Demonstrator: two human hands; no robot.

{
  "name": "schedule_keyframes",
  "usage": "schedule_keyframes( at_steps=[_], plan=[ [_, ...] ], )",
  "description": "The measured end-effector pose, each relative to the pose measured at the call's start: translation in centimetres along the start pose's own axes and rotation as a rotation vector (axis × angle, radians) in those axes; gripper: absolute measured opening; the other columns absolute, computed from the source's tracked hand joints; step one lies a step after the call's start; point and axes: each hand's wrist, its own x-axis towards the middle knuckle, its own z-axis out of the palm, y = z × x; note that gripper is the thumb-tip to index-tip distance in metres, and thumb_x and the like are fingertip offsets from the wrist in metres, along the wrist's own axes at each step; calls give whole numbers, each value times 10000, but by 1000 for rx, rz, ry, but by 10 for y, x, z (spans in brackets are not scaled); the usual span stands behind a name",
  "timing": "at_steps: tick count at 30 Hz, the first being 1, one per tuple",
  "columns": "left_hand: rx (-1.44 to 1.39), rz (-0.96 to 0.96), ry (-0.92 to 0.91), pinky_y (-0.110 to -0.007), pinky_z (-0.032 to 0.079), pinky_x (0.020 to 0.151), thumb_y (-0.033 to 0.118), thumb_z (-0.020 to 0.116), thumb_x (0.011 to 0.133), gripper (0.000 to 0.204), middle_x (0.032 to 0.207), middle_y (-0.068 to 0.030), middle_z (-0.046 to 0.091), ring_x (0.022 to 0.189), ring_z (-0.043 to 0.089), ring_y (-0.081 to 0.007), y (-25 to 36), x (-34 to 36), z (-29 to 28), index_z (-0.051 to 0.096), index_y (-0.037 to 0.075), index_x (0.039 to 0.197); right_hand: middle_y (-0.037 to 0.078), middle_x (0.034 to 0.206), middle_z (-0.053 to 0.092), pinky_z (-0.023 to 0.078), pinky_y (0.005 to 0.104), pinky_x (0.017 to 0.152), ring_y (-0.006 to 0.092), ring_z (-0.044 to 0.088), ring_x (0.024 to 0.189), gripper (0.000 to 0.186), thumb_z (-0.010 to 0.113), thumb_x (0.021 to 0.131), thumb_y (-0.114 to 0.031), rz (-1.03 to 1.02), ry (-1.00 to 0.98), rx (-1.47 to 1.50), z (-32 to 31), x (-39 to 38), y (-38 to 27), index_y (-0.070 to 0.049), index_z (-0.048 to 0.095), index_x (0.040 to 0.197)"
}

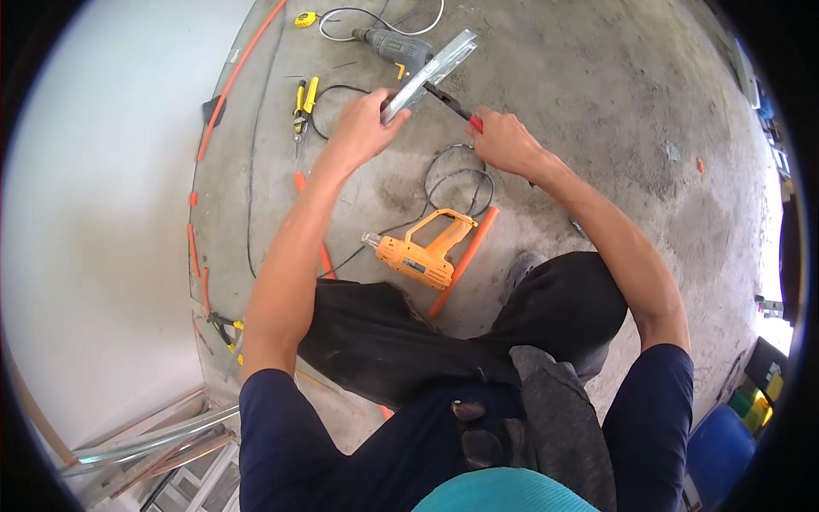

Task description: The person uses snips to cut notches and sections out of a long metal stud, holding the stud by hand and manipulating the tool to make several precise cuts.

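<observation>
My left hand [368, 125] is closed around the lower end of a short silvery metal channel [441, 63], which slants up to the right above the concrete floor. In my right hand [505, 140] is a red-handled hand tool with a dark head [450, 101]; its exact kind is hard to make out. The tool's dark end meets the lower right edge of the channel. Just beyond my left hand lies a grey corded drill [397, 49], partly covered by the channel. An orange heat gun [424, 252] rests on the floor between my arms and knees.
Orange tubes [470, 253] lie beside the heat gun, and cables [461, 175] loop over the floor. Yellow-handled tools [303, 107] and a yellow tape measure [305, 19] are left of the drill. A white wall [111, 205] borders the left; metal and wood strips [162, 439] lie lower left.
</observation>
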Motion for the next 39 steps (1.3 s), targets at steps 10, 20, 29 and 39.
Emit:
schedule_keyframes(
  at_steps=[10, 20, 29, 39],
  plan=[
    [27, -70, -113, -467, 454, 616, 264, 621, 978, 306, 699, -220, 627, 633, 610, -387, -15, -2, 10, 641, -29, 893, 307, 1106, 676, 516, 527, 932, 472, 648, 1069, 347, 527, 993, -250, 58, -90, 9, 11, -6, -9, 45, 615, 1155],
    [79, -1, 10, -502, 454, 637, 223, 635, 951, 253, 754, -246, 633, 712, 602, -458, -14, -7, 19, 650, -24, 903, 319, 1096, 674, 515, 527, 936, 482, 643, 1081, 367, 520, 1001, -257, 65, -78, -20, 13, -10, -20, 68, 598, 1154],
    [-24, -114, -41, -453, 449, 584, 265, 672, 941, 318, 648, -204, 609, 581, 585, -358, -12, 2, 7, 663, -32, 829, 315, 1027, 684, 519, 532, 894, 495, 652, 1015, 429, 577, 998, -359, 47, -26, 19, 15, -7, -8, 53, 614, 1110],
    [56, -35, -54, -465, 455, 584, 294, 699, 909, 342, 643, -211, 610, 597, 598, -393, -7, 9, 0, 653, -29, 808, 313, 1006, 687, 522, 533, 888, 490, 655, 995, 406, 588, 987, -349, -47, 56, -63, 10, 3, 1, 44, 631, 1081]
  ],
)
